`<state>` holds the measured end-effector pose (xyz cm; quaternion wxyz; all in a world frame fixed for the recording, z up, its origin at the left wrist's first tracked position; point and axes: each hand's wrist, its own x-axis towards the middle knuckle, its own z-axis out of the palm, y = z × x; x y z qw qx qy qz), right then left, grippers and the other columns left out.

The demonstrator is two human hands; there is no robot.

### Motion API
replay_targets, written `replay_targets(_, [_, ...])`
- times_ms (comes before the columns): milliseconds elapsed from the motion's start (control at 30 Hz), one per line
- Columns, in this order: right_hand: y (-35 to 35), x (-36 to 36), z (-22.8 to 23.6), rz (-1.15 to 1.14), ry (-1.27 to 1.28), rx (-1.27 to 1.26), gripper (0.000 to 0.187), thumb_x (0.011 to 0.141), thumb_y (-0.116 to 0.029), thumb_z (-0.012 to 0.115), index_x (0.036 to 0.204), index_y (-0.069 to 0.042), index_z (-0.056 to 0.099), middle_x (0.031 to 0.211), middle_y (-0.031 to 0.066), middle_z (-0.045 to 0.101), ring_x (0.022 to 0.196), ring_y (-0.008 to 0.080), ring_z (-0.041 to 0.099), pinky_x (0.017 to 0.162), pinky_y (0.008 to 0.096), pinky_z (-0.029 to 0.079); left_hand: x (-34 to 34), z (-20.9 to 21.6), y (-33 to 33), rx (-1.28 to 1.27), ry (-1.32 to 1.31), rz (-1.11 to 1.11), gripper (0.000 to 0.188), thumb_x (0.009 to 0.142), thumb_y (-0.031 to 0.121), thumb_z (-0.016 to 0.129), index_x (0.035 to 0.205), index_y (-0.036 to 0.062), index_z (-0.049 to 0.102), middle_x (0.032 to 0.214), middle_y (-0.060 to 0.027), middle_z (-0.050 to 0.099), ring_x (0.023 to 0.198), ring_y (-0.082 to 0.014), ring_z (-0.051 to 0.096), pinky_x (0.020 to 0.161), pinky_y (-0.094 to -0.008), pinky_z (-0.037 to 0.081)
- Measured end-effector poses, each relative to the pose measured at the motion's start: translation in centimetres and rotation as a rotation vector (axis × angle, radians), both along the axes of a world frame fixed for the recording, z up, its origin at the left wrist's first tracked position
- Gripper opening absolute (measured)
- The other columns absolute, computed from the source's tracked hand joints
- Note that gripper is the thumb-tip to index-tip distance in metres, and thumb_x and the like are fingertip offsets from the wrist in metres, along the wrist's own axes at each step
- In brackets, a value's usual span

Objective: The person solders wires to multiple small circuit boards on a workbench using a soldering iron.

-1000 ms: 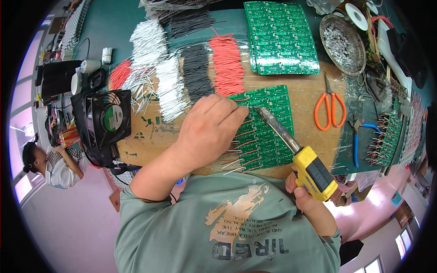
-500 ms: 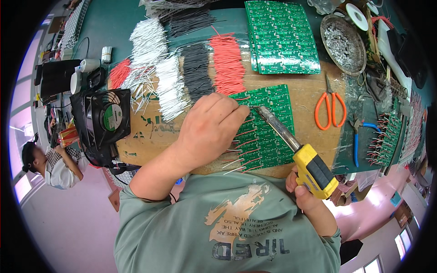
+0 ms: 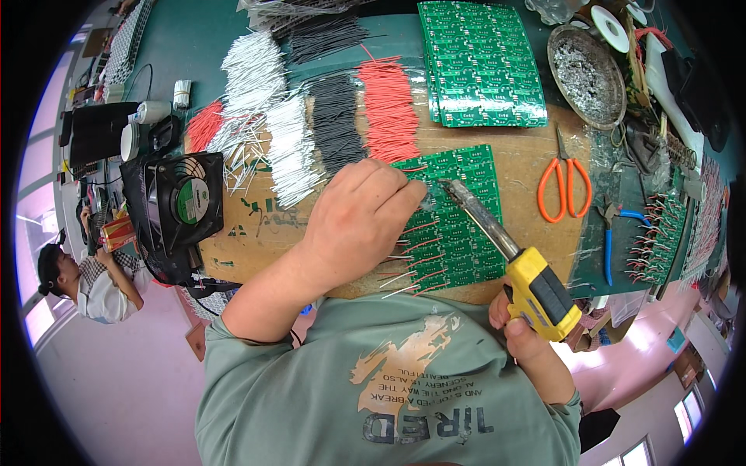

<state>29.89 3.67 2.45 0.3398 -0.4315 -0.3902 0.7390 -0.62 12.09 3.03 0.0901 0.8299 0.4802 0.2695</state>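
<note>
A green circuit board panel (image 3: 466, 225) lies in front of me, with short red and white wires (image 3: 423, 260) sticking out along its left side. My left hand (image 3: 361, 217) rests over the panel's upper left edge, thumb and fingers pinched together. What the fingertips hold is hidden. My right hand (image 3: 513, 322) is closed round the yellow and black handle of a soldering iron (image 3: 542, 295). The iron slants up and left across the panel. Its tip is close to my left fingertips, and I cannot tell whether it touches the board.
Beyond the panel lie piles of white (image 3: 291, 147), black (image 3: 336, 124) and red wires (image 3: 388, 109). A stack of green panels (image 3: 482, 66) sits behind. To the right are orange-handled scissors (image 3: 565, 182), blue-handled cutters (image 3: 610, 233) and a dross-filled dish (image 3: 587, 74). A black fan (image 3: 175, 206) stands left.
The soldering iron has shifted slightly to the right, its tip a little farther from my left fingertips. My left hand and the panel have stayed in place.
</note>
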Motion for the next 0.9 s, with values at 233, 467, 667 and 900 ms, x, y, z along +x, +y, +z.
replay_targets(233, [0.1, 0.0, 0.0, 0.010, -0.035, -0.004, 0.031, 0.094, -0.031, 0.074, 0.083, -0.008, 0.057, 0.074, 0.0004, 0.055, 0.065, 0.0137, 0.052, 0.058, 0.0297, 0.042, 0.0, 0.2, 0.0, -0.009, 0.008, -0.006, 0.033, 0.072, -0.001, 0.071, 0.104, 0.0028, 0.071, 0.089, -0.0076, 0.062, 0.084, -0.0264, 0.063, 0.076, -0.0377, 0.052])
replay_targets(467, [0.0, 0.2, -0.4, 0.018, -0.041, 0.039, 0.025, 0.092, -0.024, 0.076, 0.094, -0.003, 0.063, 0.076, 0.0024, 0.059, 0.065, 0.0143, 0.056, 0.058, 0.0303, 0.045, 0.1, 0.3, 0.0, -0.019, 0.002, -0.007, 0.033, 0.071, -0.001, 0.070, 0.104, 0.0022, 0.071, 0.089, -0.0078, 0.062, 0.084, -0.0266, 0.063, 0.076, -0.0382, 0.052])
replay_targets(667, [-0.9, 0.9, -1.1, 0.053, -0.075, -0.040, 0.070, 0.086, -0.044, 0.082, 0.133, -0.003, 0.050, 0.077, 0.0006, 0.048, 0.070, 0.0142, 0.048, 0.062, 0.0304, 0.042, 0.1, 0.3, 0.0, -0.022, 0.012, 0.001, 0.033, 0.071, -0.001, 0.070, 0.104, 0.0026, 0.071, 0.089, -0.0075, 0.062, 0.085, -0.0265, 0.063, 0.076, -0.0379, 0.052])
replay_targets(900, [-0.1, 0.4, -0.4, 0.032, -0.041, 0.025, 0.024, 0.095, -0.027, 0.071, 0.093, -0.006, 0.059, 0.076, 0.0014, 0.056, 0.066, 0.0132, 0.051, 0.058, 0.0303, 0.042, 0.1, 0.3, 0.0, -0.019, 0.016, 0.005, 0.033, 0.072, 0.000, 0.070, 0.104, 0.0027, 0.072, 0.089, -0.0074, 0.062, 0.085, -0.0264, 0.063, 0.076, -0.0377, 0.052])
